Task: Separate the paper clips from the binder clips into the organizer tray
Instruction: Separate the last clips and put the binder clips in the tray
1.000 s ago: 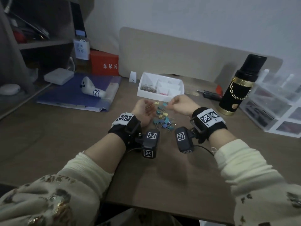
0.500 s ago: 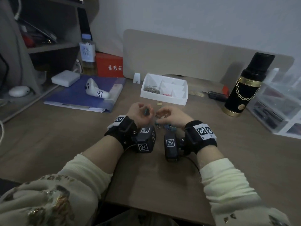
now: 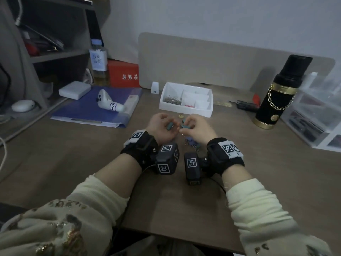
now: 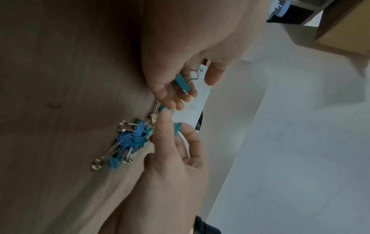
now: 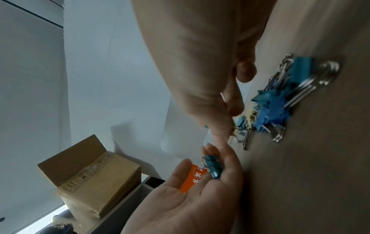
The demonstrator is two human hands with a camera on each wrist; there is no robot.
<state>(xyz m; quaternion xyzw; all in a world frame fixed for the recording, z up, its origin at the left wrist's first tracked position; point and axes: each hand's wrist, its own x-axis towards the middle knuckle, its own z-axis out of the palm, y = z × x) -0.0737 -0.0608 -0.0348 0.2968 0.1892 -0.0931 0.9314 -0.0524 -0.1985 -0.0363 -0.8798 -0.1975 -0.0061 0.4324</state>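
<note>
Left hand (image 3: pixel 162 126) lies palm up on the desk (image 3: pixel 92 163), fingers loosely curled, a teal binder clip (image 4: pixel 181 82) cradled on them; thumb stands off the clip, so it is carried rather than pinched. Right hand (image 3: pixel 198 129), just beside it, pinches a second teal clip (image 3: pixel 185 126) between thumb and forefinger, the remaining fingers curled under. In the left wrist view that clip (image 4: pixel 176 128) shows only partly behind the fingertips. Fingertips of the two hands are close, nearly touching. Directly under and behind the right hand sits the loose pile of binder clips (image 5: pixel 272 104) on the desk: blue, teal and a few pale yellow ones, wire handles tangled. One small yellow clip (image 3: pixel 181 116) lies apart, between the hands and the white organizer tray (image 3: pixel 184 109). The tray stands just beyond, its left compartment holding paper clips (image 3: pixel 171 99); something pink shows in a middle compartment, too small to identify. To the right stands a black flask (image 3: pixel 280 95) with a gold chain; to the left, a blue folder (image 3: pixel 83 109) carrying a white controller (image 3: pixel 108 103).
</note>
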